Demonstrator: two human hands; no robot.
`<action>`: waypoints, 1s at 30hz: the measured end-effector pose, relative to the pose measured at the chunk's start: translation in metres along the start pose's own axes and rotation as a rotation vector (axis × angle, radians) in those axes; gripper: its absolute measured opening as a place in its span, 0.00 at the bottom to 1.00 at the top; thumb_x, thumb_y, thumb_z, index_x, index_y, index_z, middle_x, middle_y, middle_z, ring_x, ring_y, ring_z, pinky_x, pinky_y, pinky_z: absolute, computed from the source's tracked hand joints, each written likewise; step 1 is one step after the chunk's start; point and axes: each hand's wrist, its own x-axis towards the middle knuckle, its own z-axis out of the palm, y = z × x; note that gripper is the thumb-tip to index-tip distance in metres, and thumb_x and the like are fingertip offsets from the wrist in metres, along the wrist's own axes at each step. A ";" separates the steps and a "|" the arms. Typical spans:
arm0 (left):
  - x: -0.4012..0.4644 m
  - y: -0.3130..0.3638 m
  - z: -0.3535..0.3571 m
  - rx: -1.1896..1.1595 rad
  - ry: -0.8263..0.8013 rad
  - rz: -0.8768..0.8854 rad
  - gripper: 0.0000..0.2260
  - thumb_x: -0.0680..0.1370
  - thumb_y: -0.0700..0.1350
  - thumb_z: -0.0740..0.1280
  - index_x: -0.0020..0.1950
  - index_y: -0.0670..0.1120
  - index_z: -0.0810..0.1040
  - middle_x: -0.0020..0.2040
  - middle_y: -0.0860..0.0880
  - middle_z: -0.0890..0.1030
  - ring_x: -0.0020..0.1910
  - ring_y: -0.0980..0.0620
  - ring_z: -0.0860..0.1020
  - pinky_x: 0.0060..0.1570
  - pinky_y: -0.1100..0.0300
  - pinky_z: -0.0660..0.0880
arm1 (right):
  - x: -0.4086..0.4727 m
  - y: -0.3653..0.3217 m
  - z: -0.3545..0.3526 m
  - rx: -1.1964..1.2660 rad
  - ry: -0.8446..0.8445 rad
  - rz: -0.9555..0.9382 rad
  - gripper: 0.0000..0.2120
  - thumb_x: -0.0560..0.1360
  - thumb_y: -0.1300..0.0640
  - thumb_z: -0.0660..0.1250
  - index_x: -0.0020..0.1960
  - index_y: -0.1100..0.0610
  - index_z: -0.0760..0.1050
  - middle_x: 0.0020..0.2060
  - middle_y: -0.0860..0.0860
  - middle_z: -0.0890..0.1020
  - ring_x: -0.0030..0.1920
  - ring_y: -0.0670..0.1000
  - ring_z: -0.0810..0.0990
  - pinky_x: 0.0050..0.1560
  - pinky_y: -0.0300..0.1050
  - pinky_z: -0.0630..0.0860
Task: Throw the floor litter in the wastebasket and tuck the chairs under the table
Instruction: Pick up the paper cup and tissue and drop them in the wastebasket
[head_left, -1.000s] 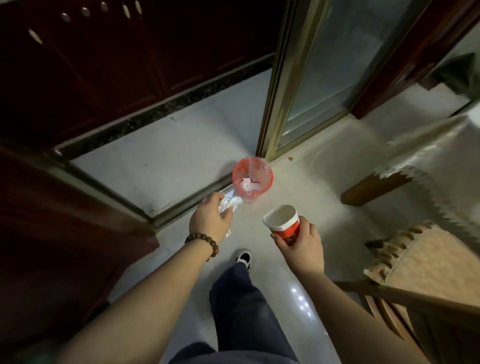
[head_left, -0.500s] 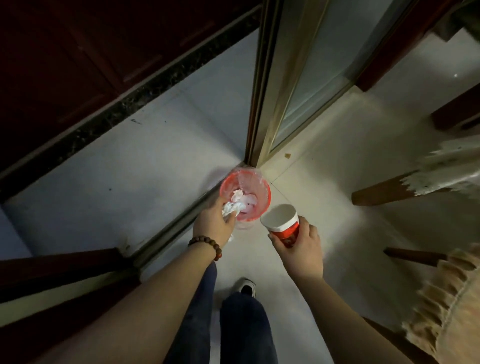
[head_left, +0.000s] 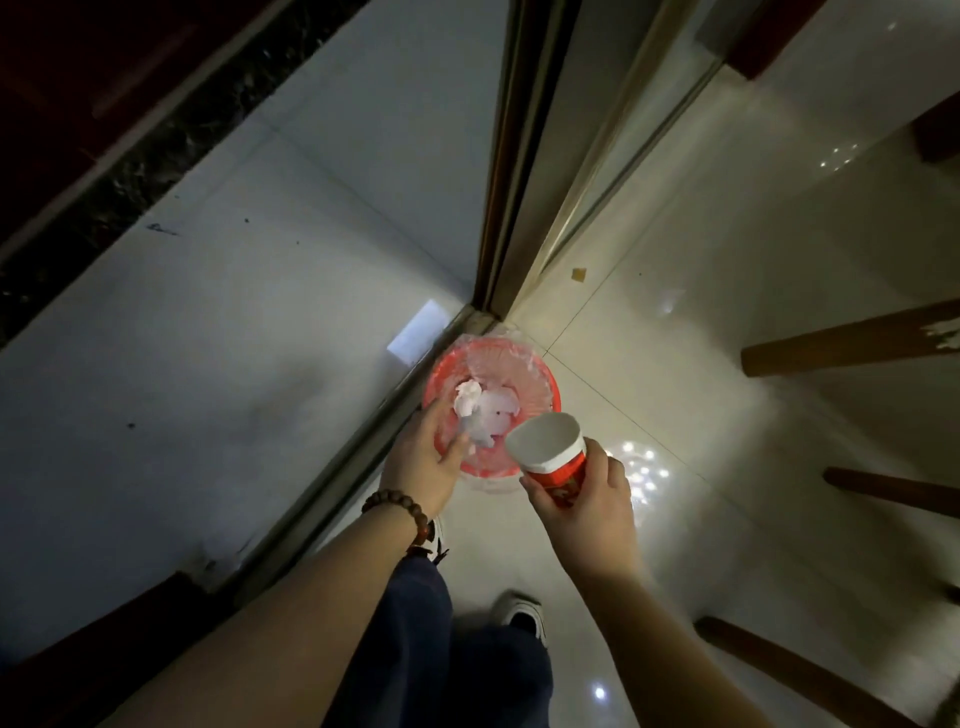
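A small red wastebasket (head_left: 546, 382) with a clear plastic liner stands on the pale tile floor at the foot of a sliding door frame. White crumpled paper lies inside it. My left hand (head_left: 423, 460), with a bead bracelet at the wrist, hovers over the basket's near left rim with fingers loosened. A white paper wad (head_left: 467, 399) sits just beyond its fingertips, over the basket. My right hand (head_left: 587, 514) grips a red and white paper cup (head_left: 551, 454), mouth up, at the basket's near right rim.
The brass sliding door frame (head_left: 501, 208) rises right behind the basket, and its floor track (head_left: 332, 467) runs down left. Wooden chair legs (head_left: 841, 344) (head_left: 893, 489) (head_left: 800, 670) stand to the right. A tiny tan scrap (head_left: 578, 274) lies on the floor. My shoe (head_left: 519, 618) is below.
I have stepped closer, so the basket now lies right under my hands. My left hand moved over the rim and loosened around the paper wad. The cup stayed in my right hand.
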 end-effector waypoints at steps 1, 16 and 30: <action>0.000 -0.005 -0.003 0.013 0.019 -0.025 0.24 0.76 0.60 0.61 0.71 0.60 0.62 0.65 0.48 0.74 0.58 0.48 0.75 0.55 0.57 0.69 | 0.005 -0.003 0.005 0.001 -0.003 0.000 0.36 0.66 0.39 0.73 0.67 0.54 0.66 0.56 0.54 0.74 0.54 0.56 0.74 0.54 0.56 0.75; 0.010 -0.010 -0.032 0.313 0.113 0.059 0.27 0.78 0.54 0.61 0.74 0.47 0.60 0.75 0.45 0.61 0.73 0.48 0.56 0.69 0.53 0.58 | 0.056 -0.017 0.063 -0.032 -0.103 0.031 0.46 0.70 0.35 0.66 0.77 0.55 0.50 0.74 0.55 0.63 0.72 0.57 0.61 0.70 0.58 0.64; -0.052 0.118 -0.072 0.475 0.082 0.374 0.26 0.76 0.58 0.60 0.72 0.50 0.61 0.73 0.47 0.64 0.74 0.45 0.56 0.70 0.50 0.56 | -0.025 -0.047 -0.081 -0.068 0.121 0.102 0.39 0.75 0.35 0.57 0.77 0.56 0.50 0.77 0.56 0.55 0.76 0.55 0.52 0.75 0.49 0.50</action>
